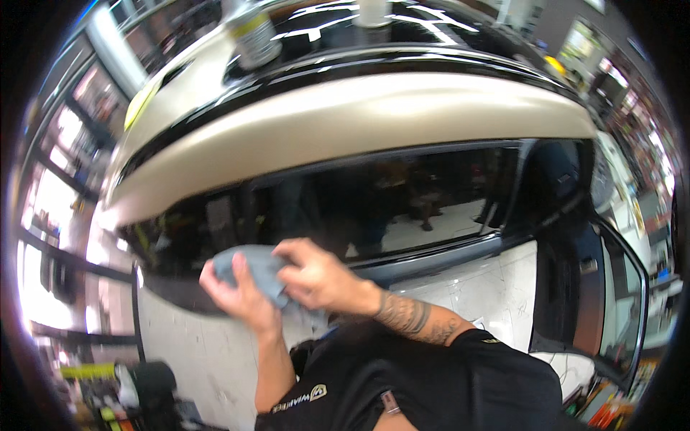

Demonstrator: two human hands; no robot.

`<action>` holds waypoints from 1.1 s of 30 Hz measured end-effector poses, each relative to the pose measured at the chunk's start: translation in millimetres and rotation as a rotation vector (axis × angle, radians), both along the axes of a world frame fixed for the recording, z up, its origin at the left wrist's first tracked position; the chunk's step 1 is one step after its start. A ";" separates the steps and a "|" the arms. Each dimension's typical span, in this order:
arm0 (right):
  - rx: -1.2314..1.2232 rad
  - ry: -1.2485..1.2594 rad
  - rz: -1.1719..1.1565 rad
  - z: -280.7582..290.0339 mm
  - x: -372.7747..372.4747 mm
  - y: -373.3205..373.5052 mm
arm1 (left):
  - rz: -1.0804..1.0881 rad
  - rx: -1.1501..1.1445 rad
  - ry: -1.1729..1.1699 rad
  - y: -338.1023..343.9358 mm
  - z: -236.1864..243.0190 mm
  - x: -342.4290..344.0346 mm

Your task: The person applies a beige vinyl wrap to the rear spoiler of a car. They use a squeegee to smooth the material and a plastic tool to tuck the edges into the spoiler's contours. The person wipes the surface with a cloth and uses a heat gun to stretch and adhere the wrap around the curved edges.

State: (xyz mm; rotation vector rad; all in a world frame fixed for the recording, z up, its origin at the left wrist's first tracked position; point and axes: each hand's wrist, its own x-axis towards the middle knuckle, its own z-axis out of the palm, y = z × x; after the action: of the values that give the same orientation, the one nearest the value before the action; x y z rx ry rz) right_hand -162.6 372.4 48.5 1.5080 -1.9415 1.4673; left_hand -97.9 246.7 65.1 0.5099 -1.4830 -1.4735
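Observation:
A grey-blue cloth (260,269) is bunched up between my two hands in front of the side of a car. My left hand (241,296) cups it from below and the left, thumb pointing up along its near face. From the right, my right hand (320,276) has its curled fingers closed on the cloth's other edge. Behind the hands runs the car's dark side window (323,205), apart from them. Above the window curves a satin beige body panel (359,108). Any layer or item inside the folded cloth is hidden.
On the glossy black roof stand a bottle with a yellowish label (253,37) and a white container (373,13). A car door (575,287) hangs open at the right. Items in yellow and black (118,388) sit at lower left. Pale floor (208,345) shows below.

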 end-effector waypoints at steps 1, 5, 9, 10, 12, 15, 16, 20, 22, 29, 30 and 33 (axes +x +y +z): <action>-0.005 0.007 -0.038 1.2 -3.4 2.3 | 0.082 -0.141 -0.009 -1.6 5.0 -5.5; 0.033 -0.044 -0.038 21.2 -17.1 3.4 | -0.046 -0.234 -0.051 -34.6 17.7 1.3; 0.043 -0.151 0.039 25.4 -20.1 -3.5 | -0.383 -0.167 -0.185 -39.0 42.7 19.0; 0.045 -0.143 0.033 25.7 -23.5 -1.0 | -0.452 -0.242 -0.269 -37.1 50.3 22.3; -0.005 0.001 -0.017 44.9 -31.7 -2.7 | -0.539 -0.496 -0.533 -53.8 51.7 33.2; -0.046 0.128 -0.040 76.7 -43.3 -7.1 | -0.521 -0.853 -0.779 -70.4 42.0 40.9; -0.033 0.178 -0.058 86.7 -46.0 -7.8 | -0.479 -0.845 -0.686 -76.1 34.5 42.0; -0.143 0.338 -0.096 117.9 -73.6 -22.1 | -0.715 -0.401 -0.488 -107.3 28.4 56.9; -0.226 0.312 -0.075 142.0 -85.6 -46.1 | -1.127 0.104 0.007 -137.3 17.2 84.3; -0.123 0.051 -0.072 151.7 -119.0 -48.2 | -1.702 0.242 -0.095 -21.3 -42.2 92.5; -0.233 -0.305 0.114 151.7 -86.3 -23.5 | -1.687 0.217 -0.156 -9.8 -52.0 88.8; -0.246 -0.549 0.322 115.3 -23.8 47.9 | -1.584 0.066 -0.251 15.6 -62.0 63.7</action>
State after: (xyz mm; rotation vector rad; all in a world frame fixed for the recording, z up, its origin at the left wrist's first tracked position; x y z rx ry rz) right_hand -186.4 420.3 163.8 1.4588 -1.7288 2.3698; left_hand -34.2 262.4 3.1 -0.7214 -2.1422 -2.6559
